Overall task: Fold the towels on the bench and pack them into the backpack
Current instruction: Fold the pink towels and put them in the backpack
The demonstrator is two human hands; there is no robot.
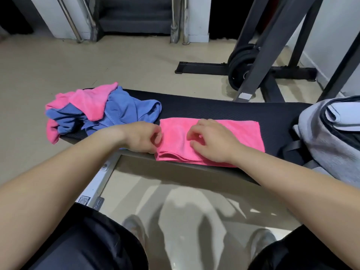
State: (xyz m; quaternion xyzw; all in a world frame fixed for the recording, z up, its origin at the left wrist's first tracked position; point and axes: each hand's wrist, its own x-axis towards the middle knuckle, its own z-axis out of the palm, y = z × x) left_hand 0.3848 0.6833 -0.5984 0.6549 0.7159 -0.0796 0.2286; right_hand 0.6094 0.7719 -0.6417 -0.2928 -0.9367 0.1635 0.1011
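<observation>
Gym floor, black table [214,108]: left fingers [158,135] curled at folded pink towel's [239,133] left edge, pinch unclear; right fingers [192,134] loosely curled, tips on it. Towel lies at table's near edge, backpack [319,133] just right; a one-sided lift could spill its layers off.

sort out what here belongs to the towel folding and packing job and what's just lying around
Part of the job: folded pink towel, pile of pink and blue towels, bench, grey backpack.

Just lying about: weight plates, rack frame, stairs.
</observation>
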